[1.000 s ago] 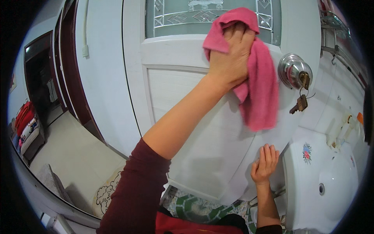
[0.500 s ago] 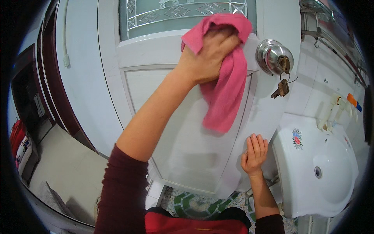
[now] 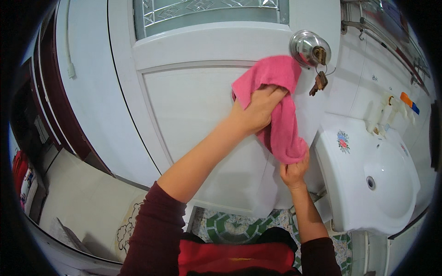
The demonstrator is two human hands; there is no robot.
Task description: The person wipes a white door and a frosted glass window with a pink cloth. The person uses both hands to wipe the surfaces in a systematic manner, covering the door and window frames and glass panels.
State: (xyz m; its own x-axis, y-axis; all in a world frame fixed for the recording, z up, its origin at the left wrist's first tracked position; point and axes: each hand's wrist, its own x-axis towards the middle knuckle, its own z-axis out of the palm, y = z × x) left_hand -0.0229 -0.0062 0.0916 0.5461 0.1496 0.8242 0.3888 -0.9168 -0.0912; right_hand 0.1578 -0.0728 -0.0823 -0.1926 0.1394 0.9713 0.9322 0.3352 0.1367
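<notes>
two bare hands work a pink cloth (image 3: pixel 276 110) against a white door (image 3: pixel 198 115), seen from above. left hand (image 3: pixel 258 108) is closed around the upper part of the cloth, pressing it flat to the door panel just below and left of a round metal doorknob (image 3: pixel 307 48). the cloth hangs down from that grip in a long fold. right hand (image 3: pixel 293 171) sits lower, by the door's edge, its fingers curled around the bottom end of the cloth. both arms wear dark red sleeves pushed up the forearms. a small bunch of keys (image 3: pixel 319 82) dangles from the knob, just right of the cloth. a pane of patterned glass (image 3: pixel 207 11) fills the top of the door. a white washbasin (image 3: pixel 377 179) stands just right of the door. green and white patterned tiles (image 3: pixel 230 227) cover the floor below.
</notes>
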